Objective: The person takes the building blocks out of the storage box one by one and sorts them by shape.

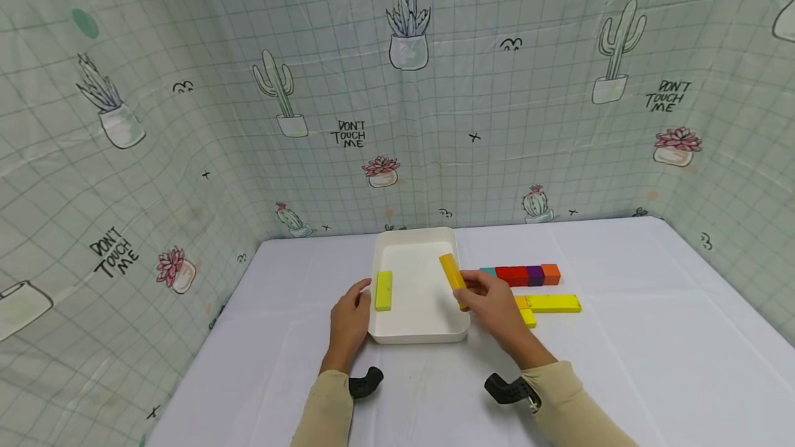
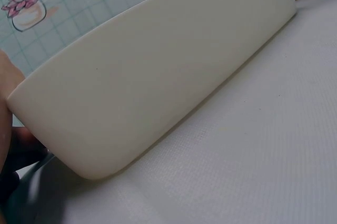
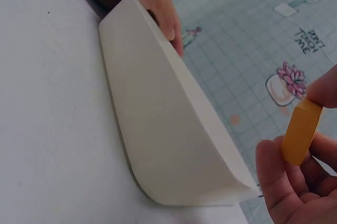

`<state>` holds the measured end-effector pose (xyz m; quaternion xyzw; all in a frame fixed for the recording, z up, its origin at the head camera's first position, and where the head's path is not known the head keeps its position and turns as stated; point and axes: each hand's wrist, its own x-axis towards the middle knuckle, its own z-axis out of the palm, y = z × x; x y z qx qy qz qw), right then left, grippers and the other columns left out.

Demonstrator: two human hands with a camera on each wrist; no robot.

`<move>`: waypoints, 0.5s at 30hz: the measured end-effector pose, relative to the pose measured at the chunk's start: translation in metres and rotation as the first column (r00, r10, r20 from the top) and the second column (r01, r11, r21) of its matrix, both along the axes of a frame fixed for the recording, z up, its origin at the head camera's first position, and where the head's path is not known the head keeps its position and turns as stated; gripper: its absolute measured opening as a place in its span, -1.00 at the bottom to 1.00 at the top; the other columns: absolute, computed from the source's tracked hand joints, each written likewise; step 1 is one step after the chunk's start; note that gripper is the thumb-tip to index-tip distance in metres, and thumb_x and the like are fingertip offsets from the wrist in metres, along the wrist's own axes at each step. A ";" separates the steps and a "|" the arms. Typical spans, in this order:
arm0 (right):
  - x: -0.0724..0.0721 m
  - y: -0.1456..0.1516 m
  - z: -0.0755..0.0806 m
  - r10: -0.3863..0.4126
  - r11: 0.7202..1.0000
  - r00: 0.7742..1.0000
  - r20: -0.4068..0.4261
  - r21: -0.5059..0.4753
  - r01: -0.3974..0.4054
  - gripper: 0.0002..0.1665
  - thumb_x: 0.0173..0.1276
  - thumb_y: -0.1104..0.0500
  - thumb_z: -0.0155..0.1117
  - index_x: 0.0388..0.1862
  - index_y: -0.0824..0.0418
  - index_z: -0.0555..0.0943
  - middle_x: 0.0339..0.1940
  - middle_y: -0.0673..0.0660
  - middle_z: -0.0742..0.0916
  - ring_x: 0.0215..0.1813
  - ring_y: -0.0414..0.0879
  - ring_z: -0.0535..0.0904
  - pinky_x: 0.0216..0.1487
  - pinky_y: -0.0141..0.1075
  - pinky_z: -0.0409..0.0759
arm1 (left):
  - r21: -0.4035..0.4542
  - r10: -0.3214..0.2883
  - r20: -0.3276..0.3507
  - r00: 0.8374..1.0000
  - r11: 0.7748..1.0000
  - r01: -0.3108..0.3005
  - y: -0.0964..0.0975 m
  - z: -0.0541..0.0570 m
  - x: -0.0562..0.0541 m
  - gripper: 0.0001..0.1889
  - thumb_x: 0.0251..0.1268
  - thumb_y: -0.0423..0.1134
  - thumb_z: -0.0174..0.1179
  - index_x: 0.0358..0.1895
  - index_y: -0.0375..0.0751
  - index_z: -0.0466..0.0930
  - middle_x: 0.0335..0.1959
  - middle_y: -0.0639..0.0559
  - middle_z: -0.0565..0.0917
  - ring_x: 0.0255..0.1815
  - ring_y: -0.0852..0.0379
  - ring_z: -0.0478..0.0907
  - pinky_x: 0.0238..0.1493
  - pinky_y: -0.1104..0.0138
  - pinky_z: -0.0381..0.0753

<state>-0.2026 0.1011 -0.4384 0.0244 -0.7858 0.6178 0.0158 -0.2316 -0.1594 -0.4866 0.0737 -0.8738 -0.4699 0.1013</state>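
Note:
A white rectangular tray (image 1: 419,338) stands on the table, with a yellow-green block (image 1: 384,291) lying inside along its left wall. My left hand (image 1: 350,326) rests against the tray's left side, its fingers loosely bent at the rim. Over the tray's right edge, my right hand (image 1: 497,305) pinches an orange-yellow block (image 1: 452,276) between thumb and fingers. That block is tilted and held up off the tray floor. In the right wrist view the fingertips (image 3: 271,155) press on the block's lower end and the thumb on its upper end.
Right of the tray, a row of teal, red, purple and orange blocks (image 1: 512,276) lies at the back. Nearer are a long yellow block (image 1: 554,303) and a yellow block (image 1: 528,318), partly behind my right hand. A patterned cloth (image 1: 422,109) hangs behind the table.

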 end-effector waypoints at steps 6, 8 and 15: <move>0.002 0.006 -0.001 -0.004 1.000 1.000 0.018 -0.013 0.005 -0.48 0.37 0.17 0.31 0.29 0.29 0.55 -0.01 0.22 0.66 -0.10 0.03 0.62 -0.09 -0.30 0.69 | -0.002 0.003 0.000 1.000 1.000 -0.003 0.000 0.000 0.000 -0.60 0.56 -0.12 -0.03 0.35 0.01 0.55 0.16 -0.05 0.66 0.16 -0.02 0.52 0.25 -0.04 0.46; 0.003 0.008 -0.001 0.000 1.000 1.000 0.023 -0.009 0.000 -0.47 0.38 0.17 0.31 0.30 0.29 0.54 -0.01 0.22 0.67 -0.11 0.03 0.62 -0.10 -0.31 0.69 | -0.003 0.006 0.003 1.000 1.000 -0.006 0.000 0.000 0.000 -0.60 0.56 -0.12 -0.04 0.35 0.01 0.55 0.17 -0.05 0.65 0.17 -0.02 0.52 0.25 -0.04 0.46; 0.009 0.023 0.003 0.027 0.999 1.000 0.015 0.042 -0.028 -0.43 0.40 0.16 0.29 0.35 0.31 0.51 0.01 0.23 0.68 -0.14 0.02 0.63 -0.06 -0.25 0.68 | 0.002 0.011 0.019 1.000 1.000 -0.011 0.000 0.001 0.000 -0.60 0.56 -0.11 -0.04 0.35 0.04 0.54 0.19 -0.04 0.63 0.18 -0.03 0.51 0.26 -0.03 0.46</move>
